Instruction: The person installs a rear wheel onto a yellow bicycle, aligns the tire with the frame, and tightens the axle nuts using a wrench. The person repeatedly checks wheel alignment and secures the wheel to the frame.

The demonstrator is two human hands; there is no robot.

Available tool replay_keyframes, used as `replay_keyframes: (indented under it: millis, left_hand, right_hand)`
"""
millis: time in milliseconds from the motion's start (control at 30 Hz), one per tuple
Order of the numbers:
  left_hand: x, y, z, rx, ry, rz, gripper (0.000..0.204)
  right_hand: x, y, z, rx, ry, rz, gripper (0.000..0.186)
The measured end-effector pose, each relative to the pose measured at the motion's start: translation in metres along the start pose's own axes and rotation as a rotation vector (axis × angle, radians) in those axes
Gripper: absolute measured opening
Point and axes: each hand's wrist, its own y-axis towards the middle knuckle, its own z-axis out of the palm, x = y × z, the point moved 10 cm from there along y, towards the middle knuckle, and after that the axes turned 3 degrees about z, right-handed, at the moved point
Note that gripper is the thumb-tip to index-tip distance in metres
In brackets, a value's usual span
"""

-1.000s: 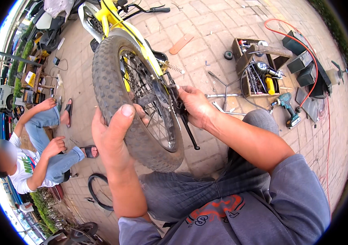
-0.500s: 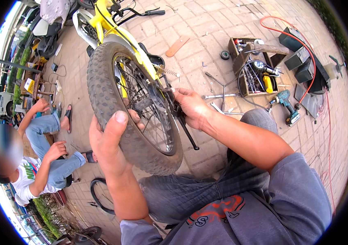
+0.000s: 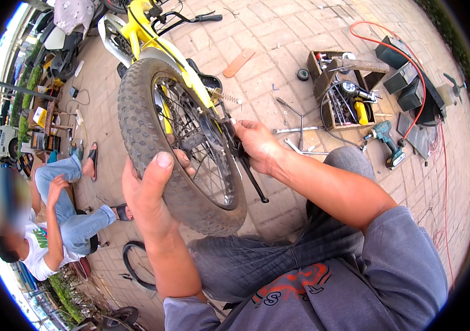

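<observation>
A yellow bicycle frame point(image 3: 185, 66) lies in front of me, its fat knobby tyre point(image 3: 138, 107) facing me. My left hand point(image 3: 155, 179) is closed round the tyre's near left part, thumb on the tread and fingertips reaching in past the rim by the spokes. At the right side of the wheel, my right hand point(image 3: 257, 143) has its fingers pinched together near the axle end of the frame. Whatever lies between those fingers is too small and hidden to name. Just below that hand a black kickstand point(image 3: 254, 179) sticks out, and a coil spring point(image 3: 228, 98) shows above it.
To the right stand a wooden toolbox point(image 3: 327, 113) of tools, a cordless drill point(image 3: 388, 144) and dark battery blocks point(image 3: 403, 80) with an orange hose point(image 3: 392, 43). A three-armed wrench point(image 3: 302, 118) lies on the paving. At left sits another person point(image 3: 58, 220), near a black tyre point(image 3: 130, 265).
The seated person at left has shifted, lowering a raised arm and bringing a hand to the knee. My hands and the wheel have hardly moved.
</observation>
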Motion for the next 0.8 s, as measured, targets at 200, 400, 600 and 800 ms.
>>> replay_keyframes:
  millis: [200,400,600,800]
  left_hand:
    - [-0.003,-0.003,0.003,-0.009,0.003,0.02,0.045]
    - [0.005,-0.003,-0.005,0.009,-0.07,-0.037,0.051]
    - [0.006,0.0,-0.01,0.085,-0.077,0.003,0.055]
    - [-0.001,-0.004,-0.009,0.183,-0.256,0.018,0.06]
  right_hand:
    - [-0.001,0.003,-0.001,0.01,-0.028,-0.012,0.031]
    - [-0.006,0.008,-0.004,0.036,-0.033,-0.015,0.031]
    - [-0.001,-0.004,0.0,0.049,-0.005,-0.013,0.024]
    - [0.005,-0.002,-0.013,-0.026,-0.143,-0.044,0.018]
